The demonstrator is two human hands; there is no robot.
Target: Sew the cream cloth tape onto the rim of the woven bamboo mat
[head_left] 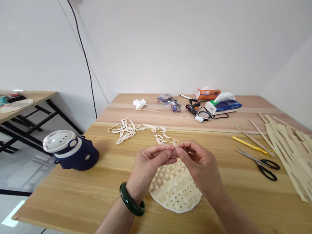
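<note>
My left hand (154, 161) and my right hand (199, 160) meet fingertip to fingertip above the table, both pinched closed. Whatever is between the fingertips is too small to make out; a fine thread seems to show there. Just behind the fingers lies a narrow white ribbon (127, 130), running off in loose loops to the left. Beneath my hands rests a round woven mat (176, 191) of pale flat strips with a white-edged rim. My hands hide its upper part. A dark green bangle (132, 199) circles my left wrist.
Scissors (261, 162), a yellow-handled tool (247, 143) and a pile of pale strips (302, 162) lie to the right. A navy jar with a clear lid (75, 153) stands left. Tissue packs (224, 103), a glue gun (195, 108) and plastic bags (169, 102) sit at the back.
</note>
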